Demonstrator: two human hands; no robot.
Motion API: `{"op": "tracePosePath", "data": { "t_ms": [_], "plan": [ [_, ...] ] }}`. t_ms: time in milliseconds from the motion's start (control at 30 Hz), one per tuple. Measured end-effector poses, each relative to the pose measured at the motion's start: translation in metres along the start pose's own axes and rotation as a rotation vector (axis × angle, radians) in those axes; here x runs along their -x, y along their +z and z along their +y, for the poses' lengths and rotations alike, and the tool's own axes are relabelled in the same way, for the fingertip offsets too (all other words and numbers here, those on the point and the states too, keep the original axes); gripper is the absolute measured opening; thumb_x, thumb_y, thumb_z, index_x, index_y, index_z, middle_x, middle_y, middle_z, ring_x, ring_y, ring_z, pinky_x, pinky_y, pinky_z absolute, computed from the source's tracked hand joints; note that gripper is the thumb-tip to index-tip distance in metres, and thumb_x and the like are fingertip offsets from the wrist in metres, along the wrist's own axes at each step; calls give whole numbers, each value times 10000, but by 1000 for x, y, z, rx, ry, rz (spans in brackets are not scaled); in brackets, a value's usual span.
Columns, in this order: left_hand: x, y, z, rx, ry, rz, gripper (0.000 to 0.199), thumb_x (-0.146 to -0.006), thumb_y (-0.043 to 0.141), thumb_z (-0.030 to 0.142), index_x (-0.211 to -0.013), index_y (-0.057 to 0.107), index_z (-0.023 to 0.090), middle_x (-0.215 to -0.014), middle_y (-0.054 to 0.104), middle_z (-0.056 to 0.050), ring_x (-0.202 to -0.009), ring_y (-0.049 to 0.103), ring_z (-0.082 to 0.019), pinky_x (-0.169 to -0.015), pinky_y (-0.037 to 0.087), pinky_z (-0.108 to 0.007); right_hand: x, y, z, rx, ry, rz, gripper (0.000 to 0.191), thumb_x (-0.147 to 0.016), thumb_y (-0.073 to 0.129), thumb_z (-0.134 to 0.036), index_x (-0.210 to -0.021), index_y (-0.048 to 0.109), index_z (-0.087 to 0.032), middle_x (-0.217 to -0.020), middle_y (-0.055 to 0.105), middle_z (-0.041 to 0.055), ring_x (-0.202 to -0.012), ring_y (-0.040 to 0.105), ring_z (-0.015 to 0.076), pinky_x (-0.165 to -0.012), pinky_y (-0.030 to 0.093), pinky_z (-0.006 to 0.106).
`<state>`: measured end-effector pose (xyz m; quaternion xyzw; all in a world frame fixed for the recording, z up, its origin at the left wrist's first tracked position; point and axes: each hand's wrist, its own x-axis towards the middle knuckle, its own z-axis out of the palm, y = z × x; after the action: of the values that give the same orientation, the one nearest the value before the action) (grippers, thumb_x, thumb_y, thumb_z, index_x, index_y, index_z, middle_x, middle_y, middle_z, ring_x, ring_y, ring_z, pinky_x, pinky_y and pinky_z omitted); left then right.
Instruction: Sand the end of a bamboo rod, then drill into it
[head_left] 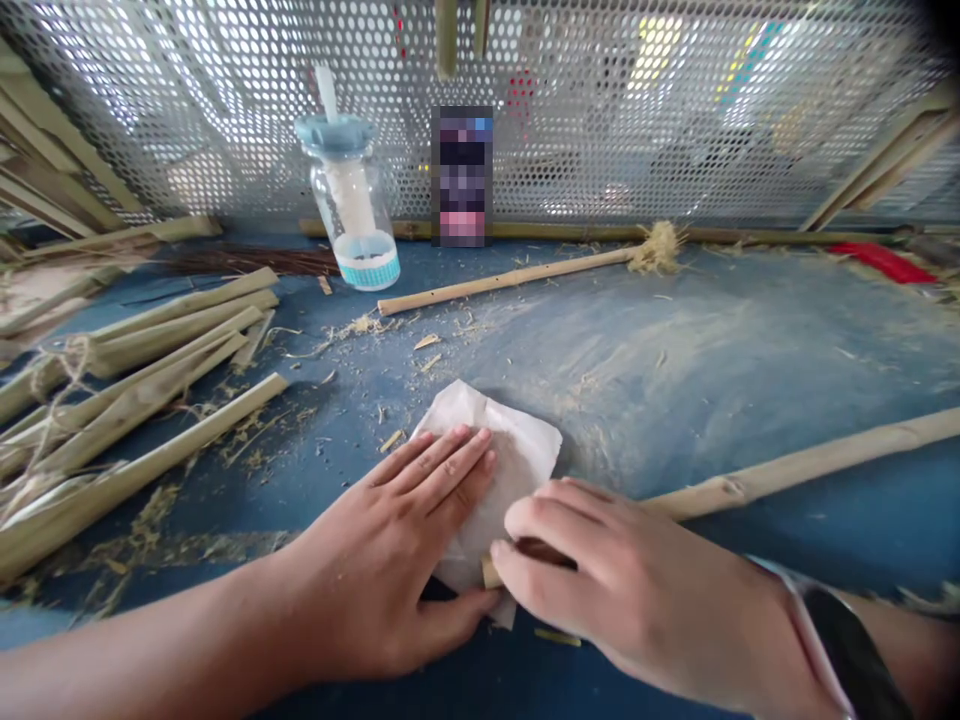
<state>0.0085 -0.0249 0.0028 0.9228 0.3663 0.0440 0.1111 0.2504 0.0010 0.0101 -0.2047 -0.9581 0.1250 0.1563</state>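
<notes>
A creased whitish sheet of paper [529, 440] lies on the blue table in front of me. My left hand [405, 530] rests flat on the sheet's left part, palm down, its fingers stretched out. My right hand [600, 570] is closed around a long bamboo stick [795, 474], close to its near end. That cut end pokes out past the right fingertips, over the lower part of the sheet and by my left thumb. The stick runs off beyond the right edge of view. My right palm is hidden.
Left lies a string-tied bundle of split bamboo strips [172, 345]. Behind stand a clear bottle [352, 220] with a straw and a phone-like upright panel [462, 180], blurred out. Another bamboo stick [510, 278] has a frayed end. Perforated metal [570, 130] closes the back; shavings litter the table.
</notes>
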Motion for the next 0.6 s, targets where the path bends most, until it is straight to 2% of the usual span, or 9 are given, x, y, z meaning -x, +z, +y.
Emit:
{"op": "tracePosePath", "data": {
  "t_ms": [67,200,267,400,533,600],
  "plan": [
    [0,0,0,2,1,-8,777,-910,484,528,-1546,236,157,-1612,172,-95,-1480,177,-280,-1217,163,-461,-1,-1,2,-19,14,-16,187,-960,478,-142,-1008,653,-192,-920,610,57,-852,564,173,-800,502,322],
    [0,3,-1,-53,8,11,815,-914,482,529,-1560,169,143,-1616,160,-96,-1487,154,-262,-1226,126,-439,-4,-4,17,-120,192,43,169,-966,509,-177,-1071,640,-202,-976,609,45,-909,581,156,-833,501,302],
    [1,4,-2,-64,21,27,804,-915,485,531,-1552,196,136,-1614,173,-103,-1486,163,-260,-1227,119,-424,-3,-4,14,-154,176,44,140,-956,536,-176,-1046,641,-199,-970,610,39,-912,576,149,-847,494,286],
    [2,4,-2,-74,45,41,769,-914,491,538,-1525,274,125,-1607,205,-115,-1482,186,-262,-1228,119,-408,-2,-2,5,-142,37,-20,126,-944,544,-161,-1015,647,-177,-942,614,44,-896,562,159,-854,492,298],
    [1,4,-3,-113,51,43,811,-911,492,537,-1541,223,101,-1607,190,-128,-1486,166,-260,-1229,97,-400,-2,-5,20,-120,171,53,170,-964,520,-184,-1081,641,-168,-990,625,62,-945,573,173,-868,491,331],
    [1,4,-3,-135,51,38,815,-909,485,546,-1537,233,93,-1605,191,-132,-1486,164,-259,-1228,96,-399,-1,-5,19,-96,169,68,158,-959,523,-169,-1062,642,-161,-975,625,63,-943,566,177,-871,486,336]
  ]
}}
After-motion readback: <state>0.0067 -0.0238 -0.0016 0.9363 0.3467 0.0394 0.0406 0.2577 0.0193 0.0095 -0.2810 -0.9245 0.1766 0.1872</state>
